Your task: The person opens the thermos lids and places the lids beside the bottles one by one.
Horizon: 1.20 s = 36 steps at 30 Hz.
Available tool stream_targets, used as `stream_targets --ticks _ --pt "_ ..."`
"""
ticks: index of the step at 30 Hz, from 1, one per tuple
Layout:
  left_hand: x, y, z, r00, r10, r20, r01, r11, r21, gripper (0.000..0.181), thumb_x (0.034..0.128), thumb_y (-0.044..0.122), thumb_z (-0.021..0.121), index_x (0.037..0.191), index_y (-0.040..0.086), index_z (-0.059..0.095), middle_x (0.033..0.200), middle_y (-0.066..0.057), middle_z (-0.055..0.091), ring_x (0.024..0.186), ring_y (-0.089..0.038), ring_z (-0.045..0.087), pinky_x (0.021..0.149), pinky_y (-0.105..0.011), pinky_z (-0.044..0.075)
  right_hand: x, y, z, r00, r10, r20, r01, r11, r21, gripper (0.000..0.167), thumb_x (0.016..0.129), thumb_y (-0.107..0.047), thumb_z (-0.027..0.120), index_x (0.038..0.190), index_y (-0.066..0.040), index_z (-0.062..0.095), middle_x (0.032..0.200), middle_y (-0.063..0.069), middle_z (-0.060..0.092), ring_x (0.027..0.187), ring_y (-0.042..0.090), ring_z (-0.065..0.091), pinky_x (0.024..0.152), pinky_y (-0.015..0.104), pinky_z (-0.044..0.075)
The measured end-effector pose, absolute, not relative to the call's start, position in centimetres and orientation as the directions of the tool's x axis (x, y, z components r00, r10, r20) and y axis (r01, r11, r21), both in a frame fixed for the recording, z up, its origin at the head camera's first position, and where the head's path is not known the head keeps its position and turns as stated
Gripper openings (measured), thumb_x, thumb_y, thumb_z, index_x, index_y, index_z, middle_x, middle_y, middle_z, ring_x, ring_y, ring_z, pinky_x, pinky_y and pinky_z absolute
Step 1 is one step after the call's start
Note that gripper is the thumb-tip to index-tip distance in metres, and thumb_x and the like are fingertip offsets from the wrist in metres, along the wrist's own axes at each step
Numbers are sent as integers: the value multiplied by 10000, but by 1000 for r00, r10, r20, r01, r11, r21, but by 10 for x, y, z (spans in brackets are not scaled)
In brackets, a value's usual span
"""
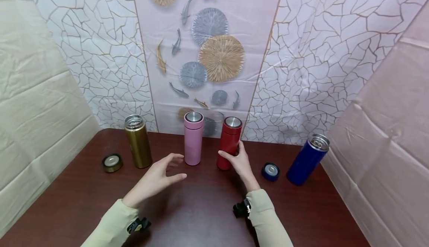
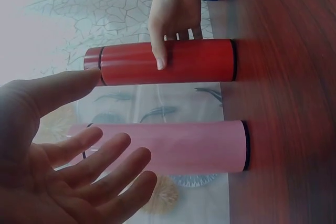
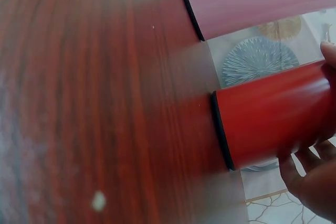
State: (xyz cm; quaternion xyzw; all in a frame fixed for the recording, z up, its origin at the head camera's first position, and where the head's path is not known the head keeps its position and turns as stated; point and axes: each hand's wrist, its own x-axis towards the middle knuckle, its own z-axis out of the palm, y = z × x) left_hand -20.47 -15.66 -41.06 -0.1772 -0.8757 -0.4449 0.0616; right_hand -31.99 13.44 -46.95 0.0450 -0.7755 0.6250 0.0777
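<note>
A red thermos [image 1: 229, 143], its lid on, stands upright at the back of the table. My right hand [image 1: 240, 162] grips its lower half, thumb on the near side and fingers round the right side; the right wrist view also shows these fingers [image 3: 307, 169] against the red wall. Just left of it stands a pink thermos [image 1: 193, 139], also lidded. My left hand [image 1: 157, 178] hovers in front and to the left of the pink one, fingers loosely bent and apart from the thumb, holding nothing. In the left wrist view its palm [image 2: 31, 192] faces the two bottles.
At the left stands a gold thermos [image 1: 139, 144] without its lid, with a gold lid [image 1: 112, 162] lying beside it. An uncapped blue thermos [image 1: 306, 161] and its blue lid [image 1: 270, 171] are at the right. Patterned cloth [image 1: 301, 72] hangs behind the dark red table [image 1: 201, 209].
</note>
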Motion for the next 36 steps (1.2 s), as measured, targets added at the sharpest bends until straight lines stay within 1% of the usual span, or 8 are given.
stream_targets --ticks 7,11,15,19,22,28,31,36 --pt "-206 -156 -411 -928 253 275 372 547 750 497 857 248 816 1293 157 593 1226 -49 657 1133 -301 635 961 -514 495 -318 135 -466 -979 47 200 -184 234 -955 688 800 -285 857 1367 -135 498 1283 151 605 1180 323 566 989 518 467" --pt "-207 -153 -411 -923 257 287 383 532 755 507 863 297 811 1301 170 590 1235 -50 657 1138 -299 635 963 -529 491 -309 143 -457 -980 31 198 -183 265 -947 699 797 -315 863 1374 -163 500 1303 127 598 1199 316 554 997 529 461" --pt "-203 -156 -410 -908 290 301 413 516 750 509 865 334 808 1302 190 590 1225 -12 663 1129 -270 644 957 -527 498 -283 152 -447 -981 -12 195 -190 291 -938 687 791 -349 870 1363 -193 523 1281 95 614 1181 280 567 987 493 472" --pt "-199 -160 -404 -890 346 298 445 506 739 512 874 398 790 1312 238 578 1219 58 656 1121 -181 645 932 -451 528 -250 162 -436 -980 -75 183 -197 291 -936 630 800 -336 858 1337 -220 550 1238 63 625 1117 258 589 920 436 510" --pt "-197 -161 -397 -859 391 330 498 489 716 515 885 443 768 1327 274 565 1237 99 639 1127 -129 631 925 -408 535 -227 169 -428 -973 -121 197 -223 267 -937 601 787 -274 861 1313 -228 574 1185 59 640 1057 249 613 877 399 523" --pt "-181 -156 -382 -746 504 435 654 435 619 603 883 485 751 1411 337 502 1335 162 569 1159 -107 609 951 -349 518 -187 178 -428 -928 -318 194 -279 249 -927 559 780 -151 845 1283 -190 603 1097 79 676 960 225 666 830 347 549" --pt "-171 -153 -374 -711 546 442 687 407 602 657 882 492 746 1454 361 450 1353 173 542 1162 -106 600 957 -347 515 -177 178 -426 -884 -435 171 -306 260 -916 558 789 -161 839 1295 -203 607 1099 66 685 944 226 670 796 361 564" --pt "-159 -149 -366 -681 604 413 696 358 623 722 873 477 762 1489 340 410 1368 158 528 1157 -88 594 962 -367 517 -168 175 -424 -791 -587 170 -406 296 -864 591 771 -251 859 1311 -271 621 1162 -13 659 986 186 635 810 346 544"
